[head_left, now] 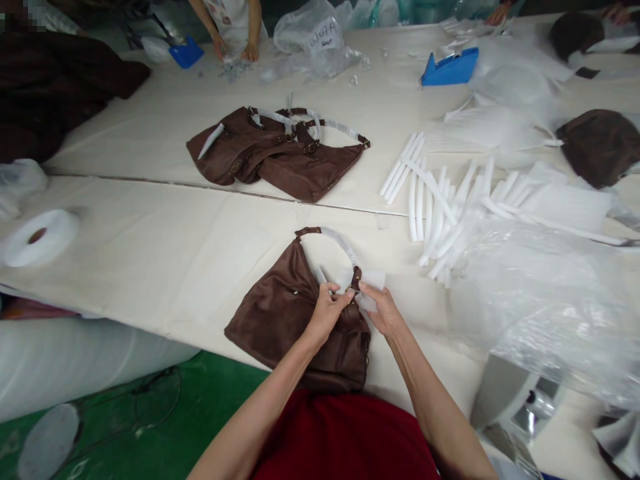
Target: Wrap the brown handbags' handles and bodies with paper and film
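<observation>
A brown handbag (280,300) lies on the table edge right in front of me. Its curved strap (340,241) is wrapped in white material over most of its length. My left hand (330,308) reaches across the bag and pinches the strap's lower end near a metal ring. On the other side of that strap end, my right hand (383,308) is closed on a small white wrapping sheet (374,280), its fingertips close to the brown tab (357,277). How much of the strap each hand grips is partly hidden by the fingers.
More brown handbags (310,173) lie farther back. White foam tubes (440,213) and clear plastic bags (545,300) cover the right side. A white roll (40,237) stands at left; a blue tape dispenser (450,67) sits behind. Across the table, a person's hands (250,50) touch small pieces.
</observation>
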{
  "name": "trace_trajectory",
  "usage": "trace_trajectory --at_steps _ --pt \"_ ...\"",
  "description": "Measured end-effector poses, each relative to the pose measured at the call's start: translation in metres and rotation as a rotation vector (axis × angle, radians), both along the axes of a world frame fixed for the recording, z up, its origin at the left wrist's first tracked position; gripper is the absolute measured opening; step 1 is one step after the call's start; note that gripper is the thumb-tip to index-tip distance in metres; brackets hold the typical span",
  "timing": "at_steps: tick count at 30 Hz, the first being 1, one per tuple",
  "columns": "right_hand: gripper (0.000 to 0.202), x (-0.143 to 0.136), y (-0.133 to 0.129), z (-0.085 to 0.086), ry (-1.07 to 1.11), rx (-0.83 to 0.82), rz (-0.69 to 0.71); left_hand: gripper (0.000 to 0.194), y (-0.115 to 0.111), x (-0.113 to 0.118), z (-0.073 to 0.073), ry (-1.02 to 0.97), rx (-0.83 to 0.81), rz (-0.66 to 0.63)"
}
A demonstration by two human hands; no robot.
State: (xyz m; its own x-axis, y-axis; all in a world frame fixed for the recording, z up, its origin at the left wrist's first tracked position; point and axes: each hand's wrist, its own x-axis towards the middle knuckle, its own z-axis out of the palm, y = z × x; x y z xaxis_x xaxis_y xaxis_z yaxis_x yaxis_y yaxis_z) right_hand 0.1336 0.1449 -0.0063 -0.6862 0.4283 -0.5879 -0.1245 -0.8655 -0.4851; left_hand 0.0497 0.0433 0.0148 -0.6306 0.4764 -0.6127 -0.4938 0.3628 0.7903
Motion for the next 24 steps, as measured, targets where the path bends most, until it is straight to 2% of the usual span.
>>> trace_trajectory --at_steps 3,7,11,12,17,19,24 --pt "0.033 -0.007 -0.005 0.001 -0.026 0.048 0.016 0.063 0.0 0.0 0.001 0.017 -0.002 -0.037" --pt "0.035 -0.011 -0.005 0.004 -0.113 0.037 -0.096 0.059 -0.005 -0.008 0.003 0.056 -0.009 -0.119" --pt "0.038 -0.012 -0.001 0.011 -0.111 0.009 -0.16 0.051 -0.004 -0.033 0.009 0.345 -0.051 -0.065" --pt "0.039 -0.013 -0.001 0.013 -0.108 0.001 -0.167 0.046 -0.001 -0.04 0.011 0.367 -0.041 -0.085" --pt "0.037 -0.015 0.006 0.016 -0.102 -0.007 -0.181 0.041 0.029 -0.056 0.021 0.1 0.061 -0.411" --pt "0.035 -0.013 0.012 0.016 -0.108 0.044 -0.163 0.041 0.039 -0.054 0.023 0.081 0.073 -0.432" --pt "0.037 0.006 0.027 0.013 -0.095 0.098 -0.106 0.043 0.042 -0.04 0.022 0.068 0.062 -0.34"
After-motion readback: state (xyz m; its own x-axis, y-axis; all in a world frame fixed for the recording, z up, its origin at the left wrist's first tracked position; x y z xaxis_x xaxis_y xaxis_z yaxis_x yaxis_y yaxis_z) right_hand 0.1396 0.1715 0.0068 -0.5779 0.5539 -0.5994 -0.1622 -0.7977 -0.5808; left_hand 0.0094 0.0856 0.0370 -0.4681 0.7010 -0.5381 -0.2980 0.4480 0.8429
